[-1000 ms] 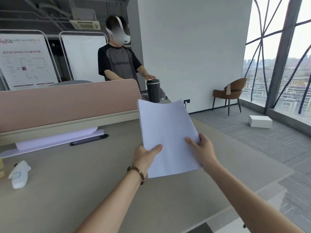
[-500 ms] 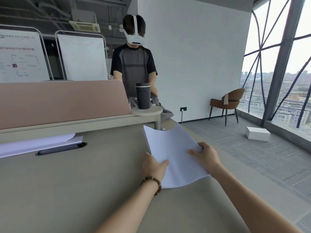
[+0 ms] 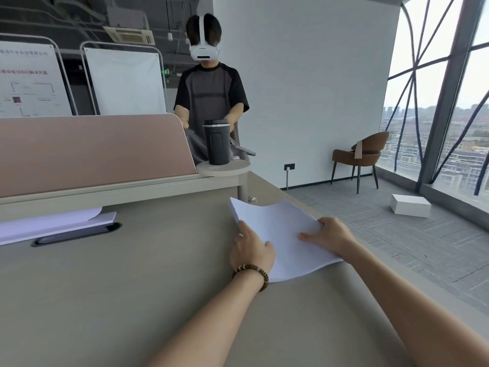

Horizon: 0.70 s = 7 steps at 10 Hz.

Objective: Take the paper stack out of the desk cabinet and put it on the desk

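The paper stack (image 3: 280, 234) is on the desk (image 3: 105, 287), near its right edge. Its far edge curls up a little. The left hand (image 3: 251, 250) grips the left side of the stack, with the thumb on top. There is a brown bead bracelet (image 3: 252, 274) on that wrist. The right hand (image 3: 330, 235) grips the right side, thumb lying flat on the top sheet.

A dark travel mug (image 3: 217, 141) with its lid on stands upright on a small round shelf (image 3: 225, 168) at the end of the pink divider (image 3: 92, 152). What is inside the mug cannot be seen. A white box (image 3: 410, 205) sits shut on the floor by the window, near a brown chair (image 3: 362, 154).

A person in a white headset (image 3: 203, 51) stands behind the divider. Far left, a white poster (image 3: 29, 80) has red writing and a drawing on it, too blurry to read. More white sheets (image 3: 50, 221) lie under the divider.
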Tool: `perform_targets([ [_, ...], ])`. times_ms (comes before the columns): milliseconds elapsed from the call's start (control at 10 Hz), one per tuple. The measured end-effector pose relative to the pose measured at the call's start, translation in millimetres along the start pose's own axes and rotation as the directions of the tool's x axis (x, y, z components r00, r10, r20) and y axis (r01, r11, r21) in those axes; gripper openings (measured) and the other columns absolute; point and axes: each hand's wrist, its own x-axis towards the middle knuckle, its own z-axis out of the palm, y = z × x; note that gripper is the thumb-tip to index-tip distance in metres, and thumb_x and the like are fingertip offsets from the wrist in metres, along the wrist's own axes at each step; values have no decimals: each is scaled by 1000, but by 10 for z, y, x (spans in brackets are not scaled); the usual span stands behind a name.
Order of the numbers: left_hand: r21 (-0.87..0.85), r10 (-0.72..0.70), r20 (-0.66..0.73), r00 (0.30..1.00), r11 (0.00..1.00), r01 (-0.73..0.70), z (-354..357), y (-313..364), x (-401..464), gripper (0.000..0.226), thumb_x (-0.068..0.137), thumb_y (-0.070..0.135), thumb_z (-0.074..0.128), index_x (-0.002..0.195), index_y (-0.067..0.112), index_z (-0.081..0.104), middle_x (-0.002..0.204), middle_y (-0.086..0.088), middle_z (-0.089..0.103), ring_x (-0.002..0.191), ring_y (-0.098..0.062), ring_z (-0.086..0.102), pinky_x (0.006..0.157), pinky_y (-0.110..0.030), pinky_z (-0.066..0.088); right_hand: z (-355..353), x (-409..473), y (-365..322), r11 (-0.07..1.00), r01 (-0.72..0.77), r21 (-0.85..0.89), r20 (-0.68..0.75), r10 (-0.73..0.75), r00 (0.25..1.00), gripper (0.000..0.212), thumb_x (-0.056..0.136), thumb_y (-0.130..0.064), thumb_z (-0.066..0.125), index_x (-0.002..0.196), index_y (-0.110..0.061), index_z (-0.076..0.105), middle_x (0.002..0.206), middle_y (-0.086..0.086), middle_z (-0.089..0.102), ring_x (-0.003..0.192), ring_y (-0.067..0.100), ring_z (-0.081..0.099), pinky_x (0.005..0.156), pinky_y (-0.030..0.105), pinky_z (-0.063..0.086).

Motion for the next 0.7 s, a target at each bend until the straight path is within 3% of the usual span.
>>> perform_targets([
  [100, 166, 11, 6, 1000, 986, -12, 108, 22, 43, 51, 86, 32, 51, 130, 10, 38, 128, -17, 56, 117, -38, 52, 98, -44, 43, -25, 113, 29, 998, 18, -65, 25, -16, 1000, 57, 61, -58, 79, 91, -12, 66, 90, 5, 69, 89, 25, 63, 67, 34, 45],
  [200, 292, -12, 14, 1000, 956, 8, 142, 34, 47, 47, 87, 38, 47, 127, 13, 46, 132, -17, 52, 123, -36, 43, 102, -44, 32, -56, 153, 51, 994, 12, -109, 49, -7, 999, 59, 61, -59, 79, 86, -7, 66, 85, 6, 69, 83, 25, 63, 63, 32, 41],
  [300, 330, -29, 15, 999, 944, 22, 138, 28, 69, 47, 86, 42, 46, 125, 17, 49, 131, -14, 48, 124, -35, 38, 100, -44, 30, -76, 167, 50, 985, 32, -171, 68, -20, 997, 61, 58, -66, 77, 72, -10, 58, 74, 4, 61, 72, 24, 57, 55, 31, 34],
  [500, 317, -29, 26, 999, 948, 19, 74, 25, 112, 50, 87, 49, 46, 125, 16, 51, 131, -12, 45, 128, -33, 35, 101, -46, 29, -161, 101, -29, 946, 75, -315, 46, -63, 997, 63, 60, -71, 72, 62, -16, 43, 68, 0, 47, 81, 27, 51, 58, 33, 37],
  [600, 241, 11, 11, 1000, 970, -13, 27, 19, 72, 50, 89, 50, 45, 124, 14, 50, 135, -12, 43, 130, -33, 35, 101, -47, 32, -202, 27, -64, 919, 111, -379, -14, -126, 992, 67, 64, -73, 68, 94, -14, 61, 94, 5, 56, 105, 30, 56, 82, 39, 48],
  [700, 194, 102, -27, 994, 976, -95, -78, -32, 23, 49, 90, 48, 46, 123, 12, 49, 143, -12, 38, 135, -32, 30, 102, -47, 38, -220, -114, -129, 937, 121, -327, -106, -164, 981, 86, 70, -70, 66, 135, -15, 53, 129, 10, 56, 123, 30, 51, 97, 43, 46],
])
